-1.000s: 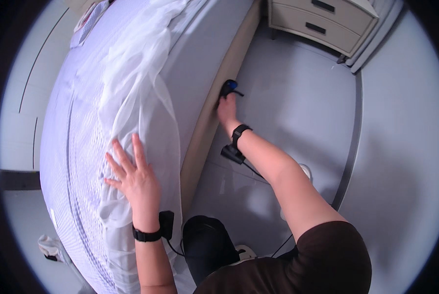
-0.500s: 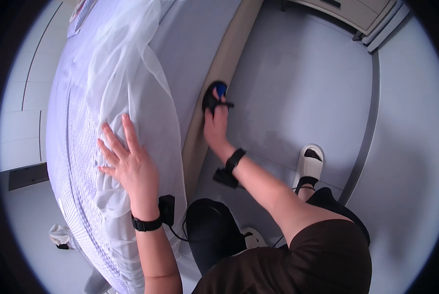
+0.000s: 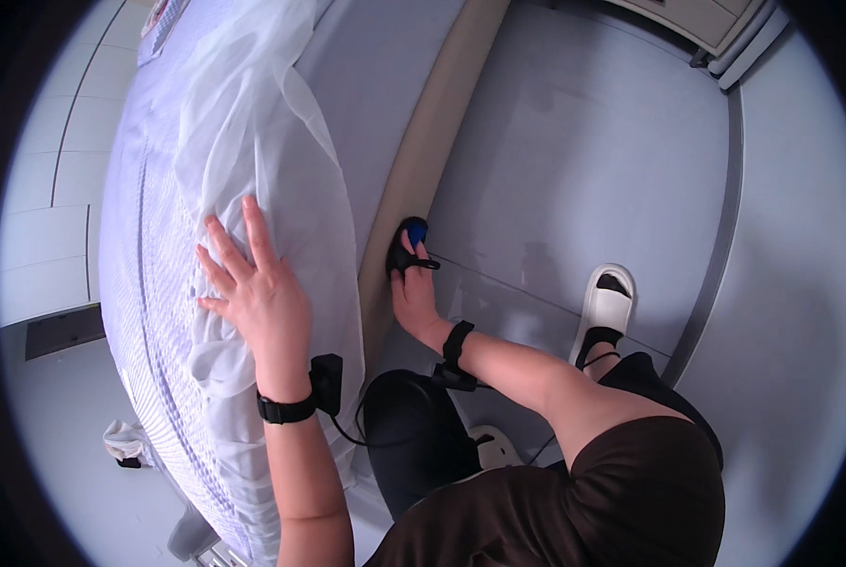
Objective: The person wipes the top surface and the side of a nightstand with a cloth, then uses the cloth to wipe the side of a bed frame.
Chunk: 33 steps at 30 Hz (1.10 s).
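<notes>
Left hand (image 3: 257, 298): flat on the sheet (image 3: 253, 161), fingers spread wide, palm down, not pinching anything.
Sheet: thin white fabric, bunched up right under those fingers, draped over the mattress (image 3: 149, 236) edge.
Right hand (image 3: 413, 288): down by the bed's side, fingers together around a small black and blue thing (image 3: 411, 241).
Blue thing: pokes out past the fingertips, right against the beige bed frame (image 3: 423, 151).
Floor (image 3: 583, 170): grey, white sandal (image 3: 604, 302) near the right forearm.

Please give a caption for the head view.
Left hand flat on sheet; right hand at bed edge.
</notes>
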Each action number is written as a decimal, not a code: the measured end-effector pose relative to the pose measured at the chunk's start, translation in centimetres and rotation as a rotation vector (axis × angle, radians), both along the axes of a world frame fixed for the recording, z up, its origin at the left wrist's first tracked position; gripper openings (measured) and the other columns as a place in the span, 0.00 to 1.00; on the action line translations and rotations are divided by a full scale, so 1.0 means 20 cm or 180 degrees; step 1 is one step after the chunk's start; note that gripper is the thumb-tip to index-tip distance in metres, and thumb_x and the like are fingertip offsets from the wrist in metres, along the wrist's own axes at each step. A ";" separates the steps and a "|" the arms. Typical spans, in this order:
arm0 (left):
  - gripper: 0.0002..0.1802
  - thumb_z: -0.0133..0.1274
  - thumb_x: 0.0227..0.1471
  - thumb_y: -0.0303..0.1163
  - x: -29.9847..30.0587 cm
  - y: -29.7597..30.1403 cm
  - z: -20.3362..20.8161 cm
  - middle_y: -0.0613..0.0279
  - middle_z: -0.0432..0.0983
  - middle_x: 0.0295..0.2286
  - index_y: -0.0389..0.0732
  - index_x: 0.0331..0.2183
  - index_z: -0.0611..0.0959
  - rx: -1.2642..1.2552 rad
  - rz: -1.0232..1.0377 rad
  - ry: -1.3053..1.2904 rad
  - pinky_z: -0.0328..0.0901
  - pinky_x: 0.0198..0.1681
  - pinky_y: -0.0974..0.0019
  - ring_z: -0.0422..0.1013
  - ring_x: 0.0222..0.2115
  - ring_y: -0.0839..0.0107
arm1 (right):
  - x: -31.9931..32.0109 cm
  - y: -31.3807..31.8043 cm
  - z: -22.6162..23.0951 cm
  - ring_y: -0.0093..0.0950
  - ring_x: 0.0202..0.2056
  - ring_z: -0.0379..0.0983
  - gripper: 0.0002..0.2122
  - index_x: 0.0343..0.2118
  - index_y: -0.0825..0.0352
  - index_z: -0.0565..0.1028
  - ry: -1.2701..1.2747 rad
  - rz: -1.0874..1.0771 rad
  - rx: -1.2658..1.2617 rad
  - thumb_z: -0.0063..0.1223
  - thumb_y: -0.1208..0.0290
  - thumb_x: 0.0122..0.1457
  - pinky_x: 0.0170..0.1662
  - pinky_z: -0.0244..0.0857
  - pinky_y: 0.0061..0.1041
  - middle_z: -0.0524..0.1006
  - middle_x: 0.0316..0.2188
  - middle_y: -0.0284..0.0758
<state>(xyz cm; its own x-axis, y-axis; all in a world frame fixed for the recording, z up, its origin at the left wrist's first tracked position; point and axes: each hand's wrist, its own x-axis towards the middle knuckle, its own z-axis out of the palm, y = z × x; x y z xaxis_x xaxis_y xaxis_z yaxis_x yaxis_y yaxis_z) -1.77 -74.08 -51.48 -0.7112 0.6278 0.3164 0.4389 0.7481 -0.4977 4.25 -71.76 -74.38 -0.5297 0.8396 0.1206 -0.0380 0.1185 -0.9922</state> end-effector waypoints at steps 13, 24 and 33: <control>0.46 0.53 0.47 0.25 0.03 -0.01 0.00 0.49 0.43 0.62 0.59 0.63 0.50 0.0007 -0.0064 -0.0021 0.56 0.45 0.23 0.48 0.59 0.36 | -0.11 0.19 -0.23 0.58 0.47 0.61 0.19 0.49 0.82 0.61 -0.0834 0.0035 -0.0726 0.42 0.79 0.54 0.52 0.58 0.40 0.64 0.47 0.60; 0.44 0.51 0.50 0.26 0.01 -0.03 0.00 0.48 0.44 0.61 0.61 0.63 0.50 -0.0013 -0.0029 -0.0001 0.53 0.47 0.22 0.48 0.59 0.36 | -0.07 0.46 -0.04 0.52 0.47 0.64 0.21 0.53 0.70 0.64 0.0023 -0.0545 0.0596 0.44 0.78 0.54 0.49 0.61 0.39 0.65 0.48 0.51; 0.43 0.50 0.50 0.27 0.03 -0.03 0.01 0.48 0.45 0.61 0.61 0.62 0.50 0.0098 -0.0114 -0.0100 0.52 0.47 0.22 0.48 0.58 0.36 | -0.02 0.58 0.19 0.46 0.37 0.70 0.20 0.47 0.65 0.70 -0.0637 0.0292 0.1466 0.50 0.76 0.47 0.37 0.69 0.41 0.68 0.41 0.44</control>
<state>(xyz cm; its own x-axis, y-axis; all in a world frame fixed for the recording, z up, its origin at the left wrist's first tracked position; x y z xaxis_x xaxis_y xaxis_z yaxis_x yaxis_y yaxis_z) -1.22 -74.64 -51.38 -0.6982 0.6434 0.3140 0.4808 0.7464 -0.4601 3.79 -60.07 -70.57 -0.6494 0.6721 0.3558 0.1165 0.5503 -0.8268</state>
